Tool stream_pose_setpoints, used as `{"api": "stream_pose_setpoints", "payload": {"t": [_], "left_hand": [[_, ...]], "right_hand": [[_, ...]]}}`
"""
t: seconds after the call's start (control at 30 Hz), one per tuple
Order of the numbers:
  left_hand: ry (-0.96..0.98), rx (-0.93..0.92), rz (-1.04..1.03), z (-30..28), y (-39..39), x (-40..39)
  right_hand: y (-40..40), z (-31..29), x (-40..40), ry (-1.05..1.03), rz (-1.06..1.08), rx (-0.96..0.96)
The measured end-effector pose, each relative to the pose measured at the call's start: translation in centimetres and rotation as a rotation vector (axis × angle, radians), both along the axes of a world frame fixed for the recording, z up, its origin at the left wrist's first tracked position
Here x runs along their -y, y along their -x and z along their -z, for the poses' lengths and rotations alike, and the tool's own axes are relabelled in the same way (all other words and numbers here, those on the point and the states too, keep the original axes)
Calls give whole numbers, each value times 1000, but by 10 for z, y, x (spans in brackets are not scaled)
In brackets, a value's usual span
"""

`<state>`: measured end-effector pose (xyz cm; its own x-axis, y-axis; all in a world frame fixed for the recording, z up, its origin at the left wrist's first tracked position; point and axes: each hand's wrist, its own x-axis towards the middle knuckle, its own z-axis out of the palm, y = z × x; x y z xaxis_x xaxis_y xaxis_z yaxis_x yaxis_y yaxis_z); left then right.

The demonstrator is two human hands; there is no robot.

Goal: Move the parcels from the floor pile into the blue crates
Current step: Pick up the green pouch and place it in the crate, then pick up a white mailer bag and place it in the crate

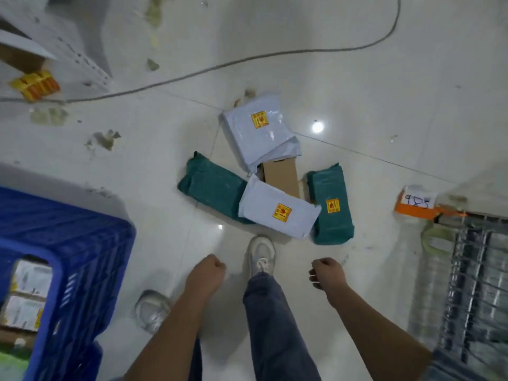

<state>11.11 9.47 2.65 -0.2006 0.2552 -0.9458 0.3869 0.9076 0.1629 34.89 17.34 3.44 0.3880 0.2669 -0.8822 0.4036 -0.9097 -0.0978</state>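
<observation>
A small pile of parcels lies on the pale tiled floor ahead of my feet. It holds a green bag [213, 187] on the left and a white bag [277, 213] with a yellow sticker in front. Behind these are a larger white bag [258, 137], a brown cardboard box [283, 176] between them, and a green bag [331, 209] on the right. A blue crate [82, 243] stands at the lower left with white parcels [30, 281] inside. My left hand [209, 269] and my right hand [325, 270] hang in loose fists above the floor, short of the pile, holding nothing.
A grey cable [247, 60] curves across the floor beyond the pile. A metal wire rack [472, 292] stands at the right, with an orange tag [416, 204] marked 985. Shelving and a yellow packet [35, 85] sit at the upper left. My shoes [259, 254] are just before the pile.
</observation>
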Motion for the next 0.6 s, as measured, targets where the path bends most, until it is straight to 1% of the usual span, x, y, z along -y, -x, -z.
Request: {"api": "stream_pose_setpoints", "payload": {"t": [0.1,0.27,0.4,0.5,0.6], "left_hand": [[-39,1,-32,21,-19,-47],[-86,15,63,78,-30,-104],[-71,23,10,140,-25,-131],[-105,64,-7,178,-23,-141],[-121,148,-95,202,-30,-143]], "right_hand": [[-26,27,-23,-8,66,-1],[-43,85,-46,37,69,-47],[-49,144,-58,38,20,-54],[-48,181,-67,8,-6,-75],[-46,203,-73,-15,105,-156]]}}
